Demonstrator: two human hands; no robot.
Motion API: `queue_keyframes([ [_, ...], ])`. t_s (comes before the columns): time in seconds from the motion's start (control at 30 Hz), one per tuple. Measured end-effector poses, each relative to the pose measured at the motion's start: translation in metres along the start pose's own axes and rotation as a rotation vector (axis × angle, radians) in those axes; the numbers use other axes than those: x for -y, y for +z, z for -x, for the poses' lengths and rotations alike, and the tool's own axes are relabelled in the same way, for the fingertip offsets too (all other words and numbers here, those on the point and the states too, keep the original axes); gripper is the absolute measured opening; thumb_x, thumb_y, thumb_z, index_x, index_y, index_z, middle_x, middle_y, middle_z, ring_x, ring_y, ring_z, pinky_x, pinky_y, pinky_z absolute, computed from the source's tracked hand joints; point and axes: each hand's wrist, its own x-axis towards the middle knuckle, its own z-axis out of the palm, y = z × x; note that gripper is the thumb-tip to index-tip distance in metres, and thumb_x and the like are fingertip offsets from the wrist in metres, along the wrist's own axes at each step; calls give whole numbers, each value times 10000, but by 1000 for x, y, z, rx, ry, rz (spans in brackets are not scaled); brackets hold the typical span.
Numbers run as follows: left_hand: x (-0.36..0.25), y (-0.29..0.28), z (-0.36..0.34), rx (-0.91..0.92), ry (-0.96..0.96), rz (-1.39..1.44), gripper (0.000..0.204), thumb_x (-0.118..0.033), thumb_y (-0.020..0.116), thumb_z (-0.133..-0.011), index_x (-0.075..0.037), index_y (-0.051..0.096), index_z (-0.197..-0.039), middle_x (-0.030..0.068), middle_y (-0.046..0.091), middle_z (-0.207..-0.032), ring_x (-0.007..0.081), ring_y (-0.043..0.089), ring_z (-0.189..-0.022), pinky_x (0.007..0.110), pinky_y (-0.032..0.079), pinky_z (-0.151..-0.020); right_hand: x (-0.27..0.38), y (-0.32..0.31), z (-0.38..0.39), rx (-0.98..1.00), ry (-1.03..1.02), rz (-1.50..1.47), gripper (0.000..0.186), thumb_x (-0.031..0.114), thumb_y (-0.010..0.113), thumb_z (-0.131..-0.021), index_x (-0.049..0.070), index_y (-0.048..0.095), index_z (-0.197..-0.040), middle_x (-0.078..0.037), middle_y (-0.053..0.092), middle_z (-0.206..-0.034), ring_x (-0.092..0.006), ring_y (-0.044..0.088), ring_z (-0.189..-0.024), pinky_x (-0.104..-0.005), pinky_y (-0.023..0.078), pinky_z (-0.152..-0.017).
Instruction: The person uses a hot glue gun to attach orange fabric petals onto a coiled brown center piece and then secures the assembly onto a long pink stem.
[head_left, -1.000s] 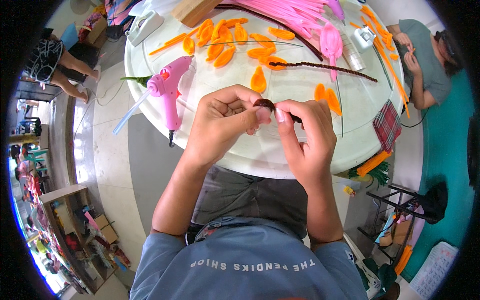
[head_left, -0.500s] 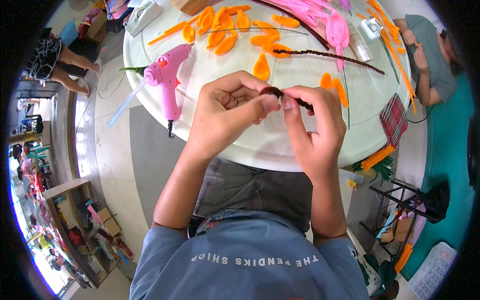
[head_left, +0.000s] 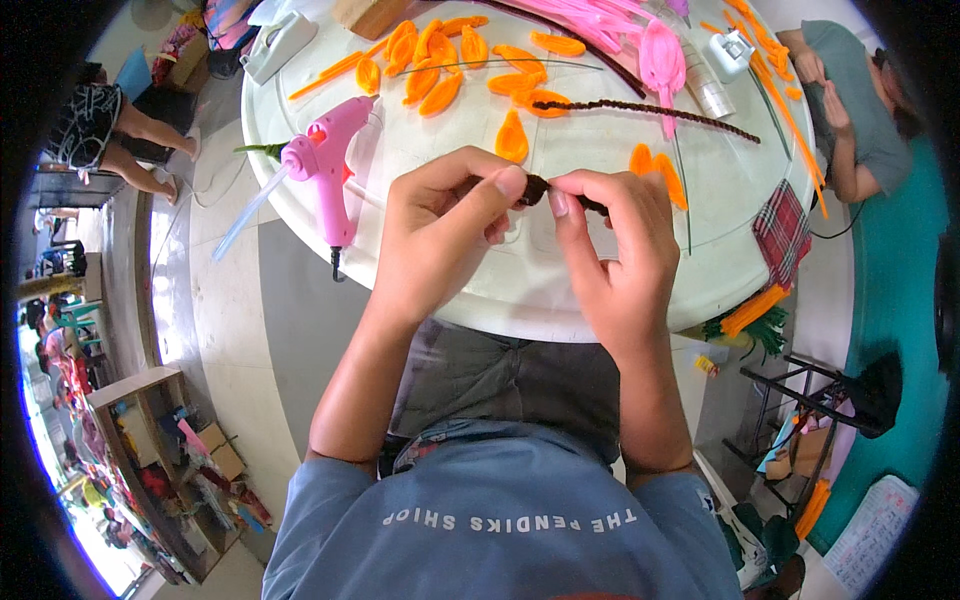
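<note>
Between my fingertips is a short dark-brown fuzzy stem (head_left: pixel 534 190), curled at the end in my left hand (head_left: pixel 435 235). My left thumb presses on the curl; my right hand (head_left: pixel 620 250) pinches the part extending rightward. Both hands are raised over the white round table (head_left: pixel 500 290). Left of them lies a pink glue gun (head_left: pixel 335 185) with a clear stick in its back. Orange fuzzy petal shapes (head_left: pixel 510 135) are scattered ahead of my hands, with a long brown twisted stem (head_left: pixel 650 110) across the right side.
Pink stems (head_left: pixel 660 70), a wooden block (head_left: pixel 365 15) and white dispensers (head_left: pixel 728 52) stand farther back. A plaid cloth (head_left: pixel 782 230) lies at the right edge. A seated person (head_left: pixel 840 100) works at right; another person's legs (head_left: pixel 150 160) show at left. A shelf (head_left: pixel 140 390) and stool (head_left: pixel 790 400) flank me.
My left thumb has moved up and over onto the brown curl, covering more of it. Both hands stay pinched together, slightly higher in view than a second ago.
</note>
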Motion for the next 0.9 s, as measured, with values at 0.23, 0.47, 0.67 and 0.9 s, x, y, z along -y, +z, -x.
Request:
queue_keyframes([
  [0.23, -3, 1, 1, -1, -26, 79, 276, -205, 598, -1033, 43, 704, -977, 61, 674, -836, 79, 549, -709, 241, 439, -653, -1, -1, 1, 12, 6, 8, 201, -5, 717, -829, 59, 656, -1010, -82, 665, -888, -294, 569, -764, -403, 419, -720],
  [0.47, -3, 1, -1, 8, -43, 132, 248, -196, 606, -1031, 28, 698, -975, 42, 663, -813, 67, 539, -705, 238, 433, -651, -1, -1, 1, 5, 14, 0, 207, -7, 713, -830, 59, 661, -1019, -80, 666, -892, -290, 572, -765, -398, 424, -727],
  [0.67, -2, 1, 0, 1, -65, -65, 295, -230, 585, -1051, 36, 689, -982, 41, 638, -795, 79, 531, -700, 244, 435, -666, -1, -2, 1, 12, 15, 18, 202, -6, 715, -834, 58, 663, -1018, -76, 669, -901, -281, 577, -772, -393, 425, -731],
  [0.9, -2, 0, -2, 44, -54, 105, 230, -196, 612, -1041, 21, 682, -1006, 17, 615, -773, 70, 526, -693, 234, 433, -651, -2, -2, 1, 6, 34, 10, 197, 0, 714, -842, 56, 664, -1024, -77, 666, -901, -286, 573, -778, -394, 422, -733],
])
